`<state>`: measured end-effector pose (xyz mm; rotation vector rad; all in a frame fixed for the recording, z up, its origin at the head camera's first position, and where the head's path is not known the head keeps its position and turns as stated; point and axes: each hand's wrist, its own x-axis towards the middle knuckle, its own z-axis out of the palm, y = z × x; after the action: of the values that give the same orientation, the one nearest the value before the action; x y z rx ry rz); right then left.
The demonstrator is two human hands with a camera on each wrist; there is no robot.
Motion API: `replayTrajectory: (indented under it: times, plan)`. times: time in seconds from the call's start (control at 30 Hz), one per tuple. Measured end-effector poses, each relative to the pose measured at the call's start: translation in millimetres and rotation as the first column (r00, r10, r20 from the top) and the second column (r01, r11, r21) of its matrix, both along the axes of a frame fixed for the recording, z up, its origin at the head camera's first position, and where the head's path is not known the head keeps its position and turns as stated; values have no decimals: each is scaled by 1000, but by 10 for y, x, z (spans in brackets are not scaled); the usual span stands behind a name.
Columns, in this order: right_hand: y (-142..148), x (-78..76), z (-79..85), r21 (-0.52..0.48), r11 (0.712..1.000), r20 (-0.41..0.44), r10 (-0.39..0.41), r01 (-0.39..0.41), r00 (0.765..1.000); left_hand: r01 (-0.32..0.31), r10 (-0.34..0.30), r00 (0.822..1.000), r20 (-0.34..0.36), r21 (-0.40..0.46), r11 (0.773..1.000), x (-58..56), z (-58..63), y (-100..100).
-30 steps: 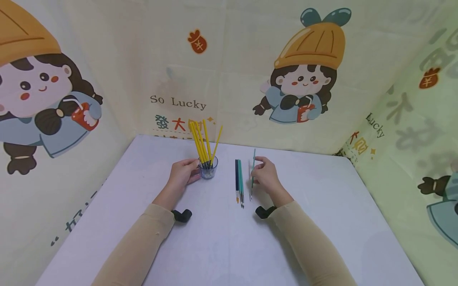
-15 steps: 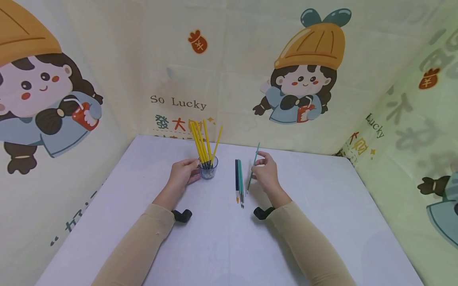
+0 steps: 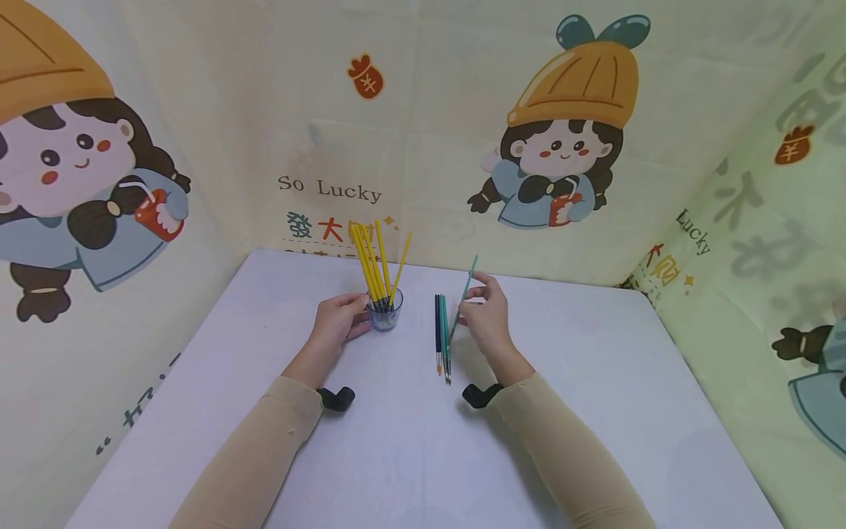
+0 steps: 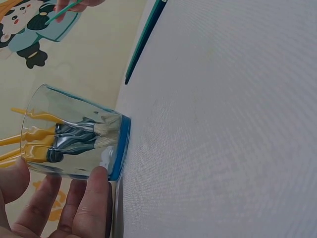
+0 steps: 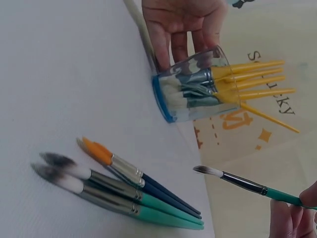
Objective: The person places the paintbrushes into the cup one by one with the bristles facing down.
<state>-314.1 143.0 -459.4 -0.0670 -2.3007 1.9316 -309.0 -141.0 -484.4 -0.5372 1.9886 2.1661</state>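
A clear glass (image 3: pixel 385 317) with a blue base holds several yellow-handled paintbrushes (image 4: pixel 37 148), bristles down. My left hand (image 3: pixel 337 319) touches its left side: the thumb is at the rim and the fingertips lie along the wall, nearly straight. With thumb and fingers my right hand (image 3: pixel 489 312) pinches a teal-handled paintbrush (image 5: pixel 277 195), tilted, its dark-and-white bristles pointing down. Below and left of that hand, a row of paintbrushes lies on the table, with dark blue handles (image 3: pixel 438 323) and teal handles (image 5: pixel 163 214). Orange bristles (image 5: pixel 101 152) show on a dark blue one.
The white table (image 3: pixel 396 455) reaches back to a cream cloth wall (image 3: pixel 423 132) printed with cartoon figures and lettering. More printed cloth stands on the left and right. A black piece (image 3: pixel 338 400) sits at each wrist.
My right hand has moved left with the teal paintbrush, whose lower end has swung left to the row of paintbrushes. My left hand and the glass have stayed in place.
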Motion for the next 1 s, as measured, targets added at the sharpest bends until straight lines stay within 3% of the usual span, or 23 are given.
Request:
replayTrajectory:
  times: [0.37, 1.0]
  plan:
    - [-164, -14, 93, -110, 994, -95, 18, -28, 995, 0, 0, 1000, 11, 9, 1000, 4, 18, -15]
    - [-487, -114, 353, -222, 973, -154, 27, -61, 988, 2, -2, 1000, 18, 16, 1000, 19, 31, -18]
